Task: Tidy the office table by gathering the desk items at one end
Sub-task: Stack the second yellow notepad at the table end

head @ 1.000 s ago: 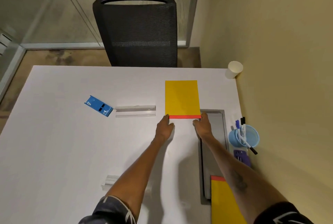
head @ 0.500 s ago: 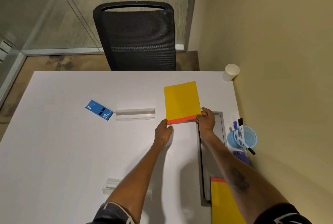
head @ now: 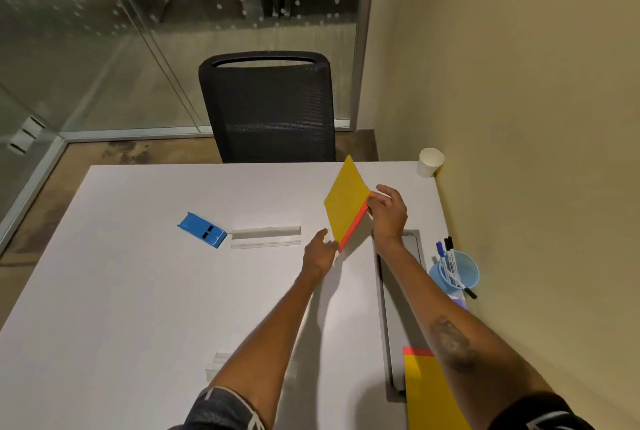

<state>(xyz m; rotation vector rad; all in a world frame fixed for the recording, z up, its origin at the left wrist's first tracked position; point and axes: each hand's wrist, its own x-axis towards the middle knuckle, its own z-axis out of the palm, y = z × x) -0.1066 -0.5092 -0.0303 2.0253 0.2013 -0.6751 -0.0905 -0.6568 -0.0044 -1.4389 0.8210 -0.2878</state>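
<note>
1. Lifted since a second ago: yellow pad [head: 347, 201], flat on the desk [head: 138, 291] then, now tilted up on edge, its near-left corner low by the desk top at about 1 o'clock from the desk's middle.
2. Pinched at the red-bound edge by the right hand [head: 388, 213], fingers curled round the pad's right corner; touched or nearly touched at the lower corner by the left hand [head: 320, 251], fingers loosely extended, no closed grip visible.
3. Plain yellow face, thin red-orange strip along one short edge, cover flat and unbent.
4. Second yellow pad [head: 429, 395] of the same kind, red strip at its far end, lying at 5 o'clock, partly over the grey cable hatch [head: 398, 318] and partly hidden by the right forearm.
5. Light blue cup [head: 460, 272] at 3 o'clock beside the wall, holding markers [head: 448, 256]; at least three caps showing, two dark and one blue, one black-tipped marker leaning out over the rim.
6. White paper cup [head: 430, 162] at the far right corner, about 2 o'clock; contents not visible.
7. Blue box [head: 202, 230] at 11 o'clock, lying flat, with a clear plastic holder [head: 266, 236] just to its right.
8. Second clear holder [head: 221, 365] at 6 o'clock, partly hidden by the left forearm.
9. Count: two yellow pads, two cups, two clear holders, one blue box.
10. Black mesh chair [head: 268, 107] at 12 o'clock beyond the desk.
</note>
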